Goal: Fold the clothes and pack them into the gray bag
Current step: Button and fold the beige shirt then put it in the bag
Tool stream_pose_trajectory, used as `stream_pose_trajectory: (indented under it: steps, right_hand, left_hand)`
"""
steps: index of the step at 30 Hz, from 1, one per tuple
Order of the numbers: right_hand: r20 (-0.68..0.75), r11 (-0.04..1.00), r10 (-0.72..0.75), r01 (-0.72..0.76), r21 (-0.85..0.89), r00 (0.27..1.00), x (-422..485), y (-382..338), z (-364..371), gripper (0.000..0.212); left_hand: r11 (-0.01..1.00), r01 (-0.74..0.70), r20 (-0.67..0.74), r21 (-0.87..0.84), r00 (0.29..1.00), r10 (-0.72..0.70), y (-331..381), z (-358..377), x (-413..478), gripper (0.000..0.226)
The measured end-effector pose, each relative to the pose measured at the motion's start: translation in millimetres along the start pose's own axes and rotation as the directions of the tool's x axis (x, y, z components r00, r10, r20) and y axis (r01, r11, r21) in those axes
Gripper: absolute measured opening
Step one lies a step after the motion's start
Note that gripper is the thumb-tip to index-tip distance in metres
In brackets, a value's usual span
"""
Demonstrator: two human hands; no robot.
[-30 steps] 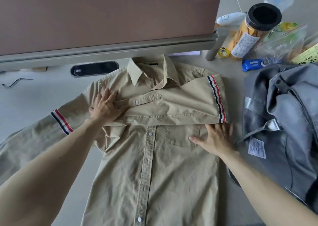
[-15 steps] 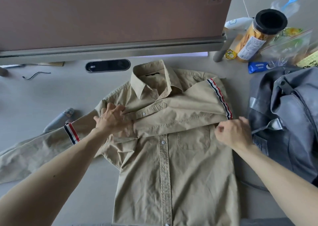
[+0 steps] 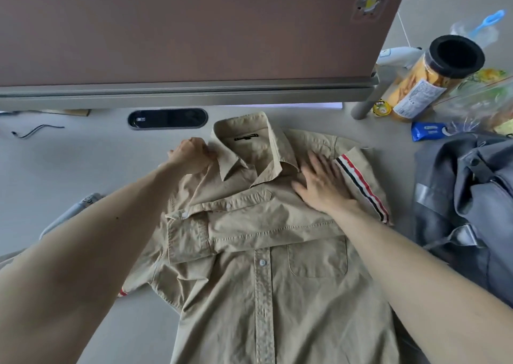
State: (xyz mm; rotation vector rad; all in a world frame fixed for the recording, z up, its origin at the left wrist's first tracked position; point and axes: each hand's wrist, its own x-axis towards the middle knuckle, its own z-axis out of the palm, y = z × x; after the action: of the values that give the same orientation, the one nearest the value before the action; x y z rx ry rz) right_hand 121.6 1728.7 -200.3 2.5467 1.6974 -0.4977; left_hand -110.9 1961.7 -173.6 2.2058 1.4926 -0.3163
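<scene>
Beige button-up cotton shirt [image 3: 277, 294] face-up on pale desk [image 3: 83, 164], left hand [image 3: 191, 155] curled, pinching shoulder fabric beside collar [image 3: 249, 147], right hand [image 3: 322, 186] flat, fingers straight, pressing folded sleeve [image 3: 263, 225], gray fabric bag [image 3: 466, 197] at right.

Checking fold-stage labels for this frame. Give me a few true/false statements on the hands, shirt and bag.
1. The right hand lies flat on the shirt. True.
2. The shirt is inside the gray bag. False: it lies on the table, beside the bag.
3. The left hand grips shirt fabric next to the collar. True.
4. Neither sleeve is folded over the chest. False: one sleeve lies across it.
</scene>
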Motion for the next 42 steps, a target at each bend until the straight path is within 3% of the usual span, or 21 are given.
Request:
stream_pose_trajectory:
  steps: [3,8,14,18,22,25,29,31,34,38,42]
  right_hand:
    - [-0.051,1.000,0.008,-0.009,-0.018,0.999,-13,0,16,0.072]
    - [-0.137,0.999,0.014,-0.020,-0.049,0.990,-27,-1,23,0.063]
    - [-0.255,0.987,0.142,-0.117,0.110,0.956,-2,-3,0,0.062]
    - [-0.227,0.985,0.145,-0.161,-0.055,0.963,2,4,16,0.067]
    - [-0.145,0.986,0.149,-0.158,-0.054,0.978,2,5,15,0.073]
    - [-0.111,0.983,0.179,-0.172,0.064,0.978,5,1,1,0.078]
    - [-0.271,0.856,0.308,-0.141,0.498,0.912,0,-52,-32,0.064]
    - [-0.403,0.830,0.222,0.045,0.556,0.888,-9,-101,-39,0.054]
    - [-0.480,0.841,-0.144,0.363,0.402,0.865,-28,-184,-33,0.049]
    - [-0.208,0.832,-0.439,0.483,0.274,0.874,-46,-270,-11,0.058]
    - [0.109,0.827,-0.556,0.536,0.170,0.824,-50,-328,0,0.065]
  left_hand:
    - [0.989,-0.112,-0.145,-0.101,0.985,0.097,-2,-4,13,0.014]
    - [0.969,-0.232,-0.368,-0.080,0.911,0.188,4,-25,28,0.013]
    - [0.970,-0.242,-0.296,0.009,0.926,0.233,-11,1,31,0.029]
    - [0.977,-0.213,-0.317,-0.016,0.928,0.197,-43,10,2,0.043]
    - [0.982,-0.182,-0.267,0.042,0.945,0.186,-96,11,-34,0.051]
    - [0.992,-0.108,-0.219,0.061,0.968,0.119,-125,13,-56,0.057]
    - [0.999,0.012,-0.355,-0.053,0.935,-0.031,-154,4,-106,0.059]
    - [0.988,0.077,-0.408,-0.136,0.904,-0.127,-172,-3,-138,0.052]
    - [0.955,0.155,-0.432,-0.253,0.865,-0.255,-208,-6,-186,0.052]
    - [0.853,0.364,-0.425,-0.373,0.750,-0.506,-264,-13,-240,0.056]
    - [0.633,0.524,-0.296,-0.569,0.588,-0.753,-313,-17,-272,0.059]
